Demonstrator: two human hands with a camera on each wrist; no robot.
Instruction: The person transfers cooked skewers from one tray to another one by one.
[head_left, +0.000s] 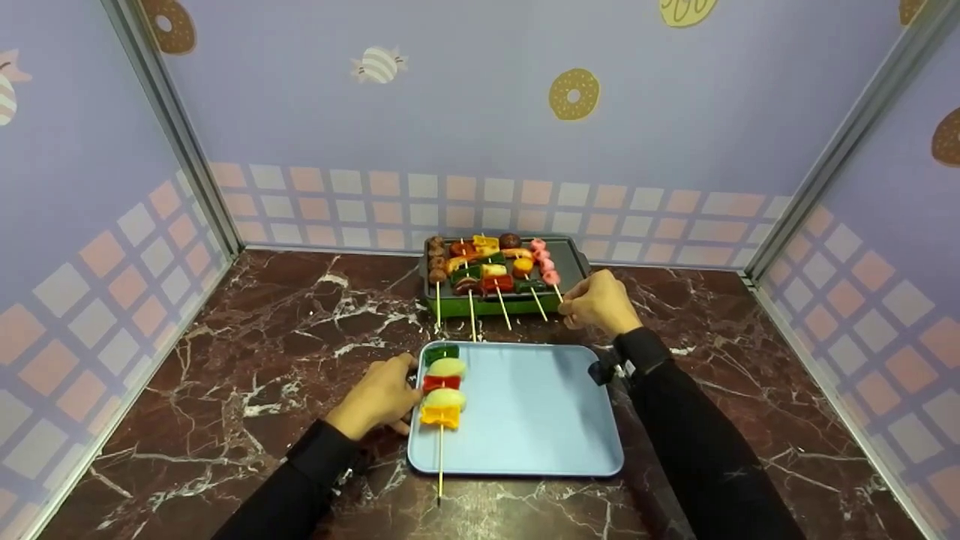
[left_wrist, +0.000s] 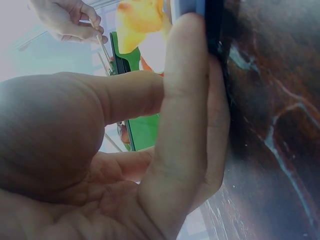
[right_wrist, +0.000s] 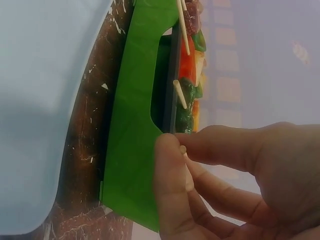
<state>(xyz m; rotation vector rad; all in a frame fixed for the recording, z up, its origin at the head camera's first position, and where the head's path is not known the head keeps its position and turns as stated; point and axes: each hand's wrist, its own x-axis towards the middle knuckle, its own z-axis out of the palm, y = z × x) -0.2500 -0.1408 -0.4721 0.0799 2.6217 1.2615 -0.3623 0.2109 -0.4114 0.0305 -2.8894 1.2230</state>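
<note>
My right hand (head_left: 600,304) is at the front right corner of a small green grill (right_wrist: 132,110) with a dark top. Its thumb and fingertips pinch the stick end of a skewer of pink balls (head_left: 546,264), which lies along the right of the other skewers. Nearer me is a light blue tray (head_left: 525,420), its left edge held by my left hand (head_left: 379,397). Beside that hand, a vegetable skewer (head_left: 444,400) of green, white, red and yellow pieces lies on the tray, its stick reaching past the near edge.
Several other skewers lie side by side on the grill, including one of brown balls (head_left: 437,259) at its left, with sticks over the front edge. Patterned walls (head_left: 480,112) enclose the dark marbled tabletop (head_left: 300,375) at the back and sides.
</note>
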